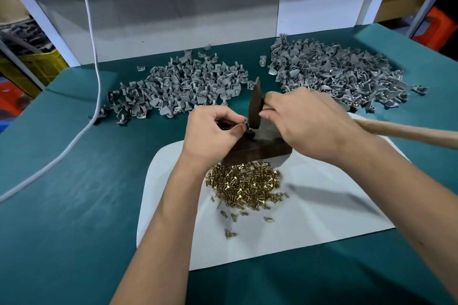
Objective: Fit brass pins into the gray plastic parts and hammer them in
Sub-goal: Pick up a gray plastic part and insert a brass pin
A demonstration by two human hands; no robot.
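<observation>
Left hand [213,131] fingers curled, pinching a small gray plastic part [245,123] at the fingertips, over the dark wooden block [257,150]. Part mostly hidden; can't tell if a pin is seated. Right hand [307,122] wrapped round the light wooden-handled hammer [255,106] just behind its dark metal head, head upright, lower face touching or just above the part. Handle runs out to the right. Hands nearly touching. No containers: loose pile of gray plastic parts [183,86] far left, second gray pile [339,72] far right, both on the green table mat [74,205]. Heap of small brass pins [245,183] on a white sheet [309,218], just in front of the block.
</observation>
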